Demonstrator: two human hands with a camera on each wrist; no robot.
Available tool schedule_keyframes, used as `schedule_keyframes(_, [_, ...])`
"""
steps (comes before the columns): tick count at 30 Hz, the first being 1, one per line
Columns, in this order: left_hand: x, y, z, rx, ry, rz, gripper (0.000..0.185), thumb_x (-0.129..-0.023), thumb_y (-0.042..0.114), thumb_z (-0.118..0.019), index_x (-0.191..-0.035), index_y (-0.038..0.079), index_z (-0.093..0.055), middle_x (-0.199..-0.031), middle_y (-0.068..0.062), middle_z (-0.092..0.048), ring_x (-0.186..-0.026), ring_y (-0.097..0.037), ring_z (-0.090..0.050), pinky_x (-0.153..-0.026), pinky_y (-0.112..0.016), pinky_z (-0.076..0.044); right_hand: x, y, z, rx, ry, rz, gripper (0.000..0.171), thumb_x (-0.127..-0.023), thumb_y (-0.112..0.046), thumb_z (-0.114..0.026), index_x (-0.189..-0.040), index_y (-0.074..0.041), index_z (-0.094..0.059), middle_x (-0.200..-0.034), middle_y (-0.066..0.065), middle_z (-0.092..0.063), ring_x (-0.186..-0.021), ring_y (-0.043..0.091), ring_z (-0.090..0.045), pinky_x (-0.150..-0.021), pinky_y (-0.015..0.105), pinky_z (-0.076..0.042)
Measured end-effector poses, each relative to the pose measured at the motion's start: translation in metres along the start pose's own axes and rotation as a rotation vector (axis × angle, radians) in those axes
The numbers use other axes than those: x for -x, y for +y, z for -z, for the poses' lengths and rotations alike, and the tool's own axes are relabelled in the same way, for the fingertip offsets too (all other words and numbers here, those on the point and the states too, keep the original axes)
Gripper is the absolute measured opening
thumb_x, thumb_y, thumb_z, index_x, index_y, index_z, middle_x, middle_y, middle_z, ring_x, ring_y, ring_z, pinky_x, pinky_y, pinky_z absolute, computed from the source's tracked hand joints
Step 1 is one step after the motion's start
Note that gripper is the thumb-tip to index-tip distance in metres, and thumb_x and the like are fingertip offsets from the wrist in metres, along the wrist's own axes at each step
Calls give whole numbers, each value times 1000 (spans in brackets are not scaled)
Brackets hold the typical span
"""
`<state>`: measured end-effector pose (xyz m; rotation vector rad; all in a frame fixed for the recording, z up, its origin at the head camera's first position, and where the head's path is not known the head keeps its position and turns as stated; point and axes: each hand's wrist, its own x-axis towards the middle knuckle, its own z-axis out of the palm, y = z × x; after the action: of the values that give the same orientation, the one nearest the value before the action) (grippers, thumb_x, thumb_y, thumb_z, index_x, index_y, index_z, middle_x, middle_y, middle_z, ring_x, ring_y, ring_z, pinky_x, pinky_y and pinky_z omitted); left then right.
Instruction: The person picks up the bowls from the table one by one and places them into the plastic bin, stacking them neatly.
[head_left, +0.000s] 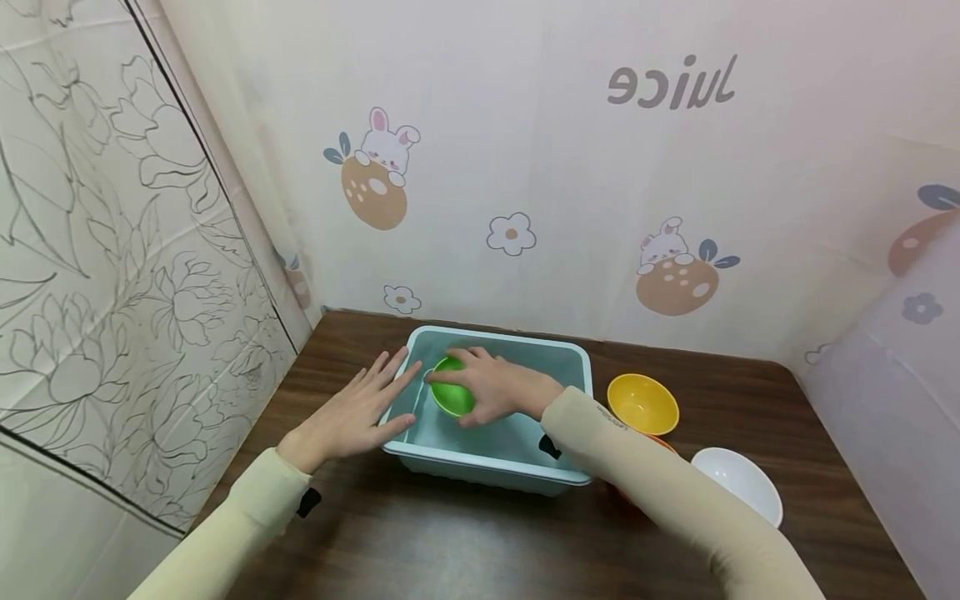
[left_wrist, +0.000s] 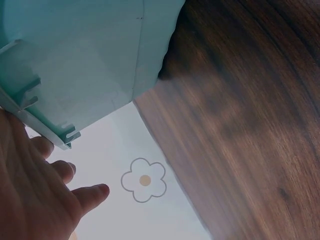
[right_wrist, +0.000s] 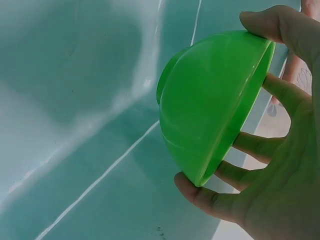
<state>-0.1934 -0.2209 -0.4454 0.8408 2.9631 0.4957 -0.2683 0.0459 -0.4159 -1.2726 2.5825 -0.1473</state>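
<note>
A green bowl [right_wrist: 205, 100] is gripped at its rim by my right hand [head_left: 498, 385], thumb on one side and fingers on the other. The hand and the bowl are inside the light blue plastic basin [head_left: 487, 465], toward its left end. In the right wrist view the bowl is tilted, its foot facing the basin's inner surface; I cannot tell whether they touch. My left hand [head_left: 356, 417] has its fingers spread and rests at the basin's left rim. From the left wrist view, its fingers [left_wrist: 90, 197] extend beside the basin's outer wall.
To the right of the basin stand a yellow bowl [head_left: 642, 403] and a white bowl [head_left: 738, 483]. An orange-red bowl [head_left: 662, 442] is mostly hidden by my right forearm. All are on a dark wooden table [head_left: 420, 542], with a printed wall covering [head_left: 517, 167] behind it.
</note>
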Motion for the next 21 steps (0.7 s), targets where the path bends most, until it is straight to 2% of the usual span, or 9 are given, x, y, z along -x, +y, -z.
schedule_keyframes(9, [-1,1,0,4,12,-14,77,-104,59,-45,-167,28,-15,-175,-5,-3,-159,-41,-9,-120,-70,-24,-9,-5,-5,-6,-34,-10,76,-85,-45,-75,-154,-44,-44,-166,12,-30,-146,39,-36,-102,63,-49])
schedule_keyframes(21, [0,1,-1,9,14,-17,77,-104,58,-45,-167,27,-15,-175,-7,-3,-159,-43,-10,-118,-71,-25,-18,-7,-17,23,-79,15,77,-86,-44,-79,-155,-44,-44,-165,13,-32,-147,39,-36,-105,63,-48])
